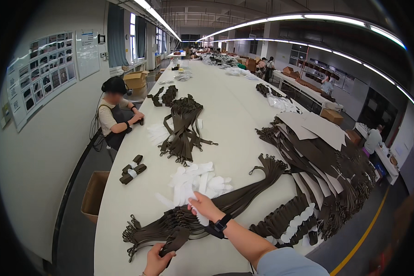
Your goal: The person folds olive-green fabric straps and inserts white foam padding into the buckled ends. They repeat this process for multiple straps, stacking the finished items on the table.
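Looks like you're partway through, judging by how the stuff is laid out. Your left hand (158, 260) has its thumb and fingers pinched on a folded dark strap (177, 238) close to the worktop's near edge. Your right hand (206, 209) has its fingers closed on a white strip (199, 216), just above the row of loose straps (237, 197) that runs slantwise across the near part of the worktop (237, 122). The strap in your left hand has no white wrap on it that I can see.

What seems done: the small banded bundles (133, 170) near the left edge, and the banded row (284, 223) toward the right edge, both with white around dark folds. What seems left is plenty: that loose row, the strap tangle (185, 126) farther up, and the big heap (324, 161) along the right edge. The pile of white strips (198, 181) is just beyond your right hand.

Containers: there's an open cardboard box (94, 198) on the floor beside the left edge, but I can't tell what's in it. Clear plastic bags (281, 103) sit farther up by the right edge, contents too small to make out.
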Demonstrator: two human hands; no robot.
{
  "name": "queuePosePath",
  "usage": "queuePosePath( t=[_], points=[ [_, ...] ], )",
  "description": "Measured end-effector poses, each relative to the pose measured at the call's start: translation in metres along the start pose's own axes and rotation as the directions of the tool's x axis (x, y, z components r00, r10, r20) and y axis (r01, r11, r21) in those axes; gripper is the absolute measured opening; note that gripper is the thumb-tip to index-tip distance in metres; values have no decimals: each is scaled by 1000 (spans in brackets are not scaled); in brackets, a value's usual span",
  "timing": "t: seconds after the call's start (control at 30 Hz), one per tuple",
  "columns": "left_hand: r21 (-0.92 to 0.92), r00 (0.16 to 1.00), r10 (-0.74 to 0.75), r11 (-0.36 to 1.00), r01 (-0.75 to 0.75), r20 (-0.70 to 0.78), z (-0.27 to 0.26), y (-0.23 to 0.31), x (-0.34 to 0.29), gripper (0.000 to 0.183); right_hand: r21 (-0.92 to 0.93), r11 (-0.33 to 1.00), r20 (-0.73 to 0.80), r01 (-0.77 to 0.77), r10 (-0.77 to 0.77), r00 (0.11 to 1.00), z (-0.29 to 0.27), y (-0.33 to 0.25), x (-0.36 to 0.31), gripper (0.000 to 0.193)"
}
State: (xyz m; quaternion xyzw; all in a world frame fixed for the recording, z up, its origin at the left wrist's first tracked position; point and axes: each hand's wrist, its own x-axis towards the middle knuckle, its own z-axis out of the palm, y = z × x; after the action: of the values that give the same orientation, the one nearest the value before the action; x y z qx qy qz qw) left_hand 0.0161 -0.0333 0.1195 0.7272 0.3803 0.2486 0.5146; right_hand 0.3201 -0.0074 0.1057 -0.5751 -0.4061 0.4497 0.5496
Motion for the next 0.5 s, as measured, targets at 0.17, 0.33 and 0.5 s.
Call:
queuePosePath(
  t=[0.17, 0.33, 0.5],
  points=[
    [-269, 995, -26, 962, 50, 92, 4, 23, -8, 32, 100, 995, 416, -10, -33, 909, 65, -14, -104, 44],
    [-104, 971, -22, 993, 48, 240, 8, 67, -20, 30, 179, 976, 486, -124, 22, 873, 43, -17, -137, 14],
    [-267, 990, 58, 963, -21, 130, 21, 50, -46, 78, 209, 965, 480, -161, 42, 876, 49, -27, -170, 14]
  ],
)
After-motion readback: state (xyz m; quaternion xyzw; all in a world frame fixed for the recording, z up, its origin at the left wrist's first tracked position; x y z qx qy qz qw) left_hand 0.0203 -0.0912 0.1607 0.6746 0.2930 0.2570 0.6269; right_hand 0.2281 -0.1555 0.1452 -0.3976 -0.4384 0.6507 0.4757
